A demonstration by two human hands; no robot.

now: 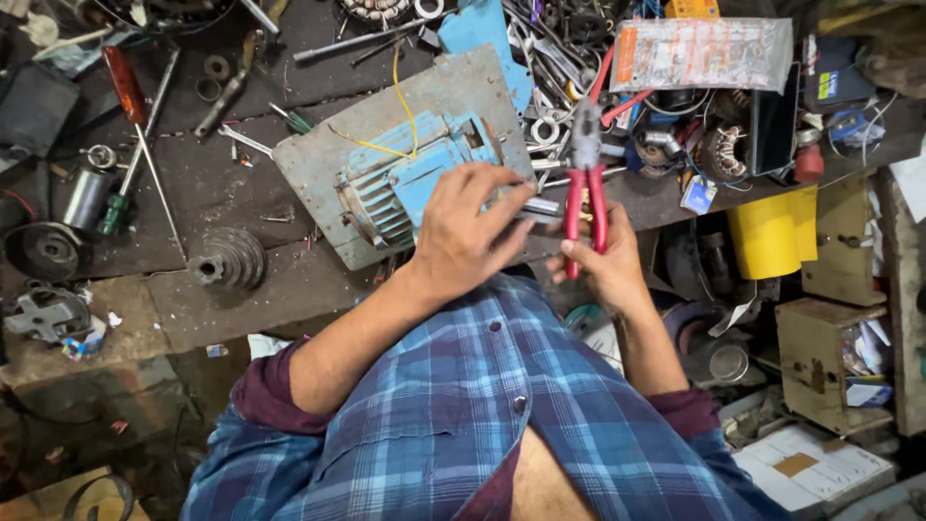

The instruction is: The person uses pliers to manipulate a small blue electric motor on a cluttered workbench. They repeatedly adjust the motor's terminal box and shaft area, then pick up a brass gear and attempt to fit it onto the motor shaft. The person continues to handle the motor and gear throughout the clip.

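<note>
- Blue-painted motor [405,183] sits on a grey metal plate [318,159] on the dark surface [212,193]; body directly under and just left of the left hand [461,236].
- Yellow wire [403,96] runs up from the motor top, away from both hands.
- Left hand: closed down over the motor's near end, fingers [502,207] curled around a small metal part projecting right; the part itself is mostly hidden, cannot identify it.
- Right hand [610,265]: wrapped narrow around the red handles of the pliers [585,178], nose pointing away from the body; nose tip sits just right of the left fingers, close to the part held there. Whether the nose bites anything cannot be told.
- Judgement, step in hand: working the part at the motor end with the pliers. Best done with the left hand bracing the motor hard against the plate, pliers square on the part, a steady squeeze, left fingertips clear of the nose.
- Right of both hands: a clear plastic packet [702,53] amid loose tools, well apart.
</note>
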